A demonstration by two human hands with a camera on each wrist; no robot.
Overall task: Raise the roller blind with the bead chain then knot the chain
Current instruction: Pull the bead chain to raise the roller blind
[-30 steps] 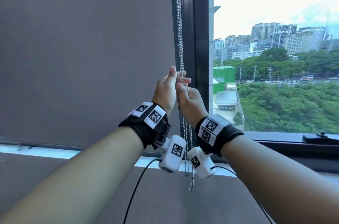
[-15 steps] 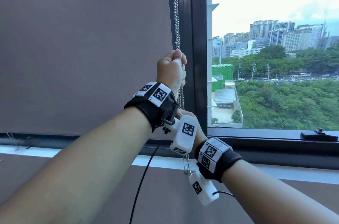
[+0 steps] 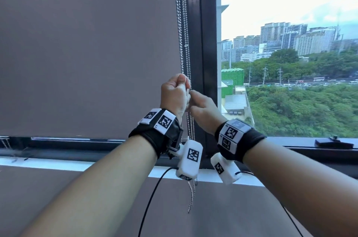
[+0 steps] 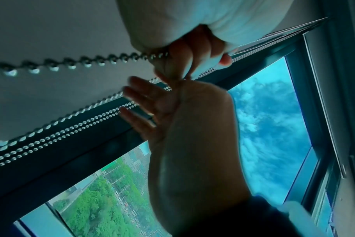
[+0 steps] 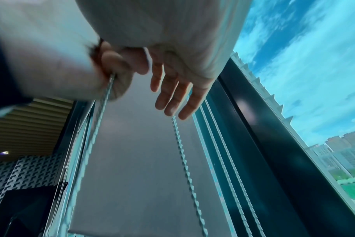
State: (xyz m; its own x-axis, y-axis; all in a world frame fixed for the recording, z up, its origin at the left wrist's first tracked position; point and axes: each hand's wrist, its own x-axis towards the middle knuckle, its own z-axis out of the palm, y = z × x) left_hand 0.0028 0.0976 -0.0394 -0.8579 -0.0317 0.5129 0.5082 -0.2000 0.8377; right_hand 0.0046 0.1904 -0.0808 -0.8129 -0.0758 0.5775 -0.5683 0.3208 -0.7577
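Note:
The grey roller blind [image 3: 87, 52] hangs down to just above the sill, with a dark gap under its bottom edge. Its silver bead chain [image 3: 184, 33] runs down along the blind's right edge. My left hand [image 3: 175, 93] is a fist gripping one strand of the chain [image 4: 81, 61]. My right hand [image 3: 203, 108] sits just below and right of it, touching it. The right hand's fingers [image 5: 172, 96] lie straight against the other strand [image 5: 184, 160], and none of them curls round it. The chain's loose lower end hangs below both wrists.
A dark window frame [image 3: 205, 42] stands right behind the chain, and thinner chains [image 4: 71, 133] run along it. A white sill [image 3: 58, 165] lies below. A black latch [image 3: 333, 142] sits on the right frame. The bare window on the right shows the city.
My right hand, low on the chain half a second ago, has come back up beside the left and its fingers have straightened. The left fist moved down. A dark gap has appeared under the blind.

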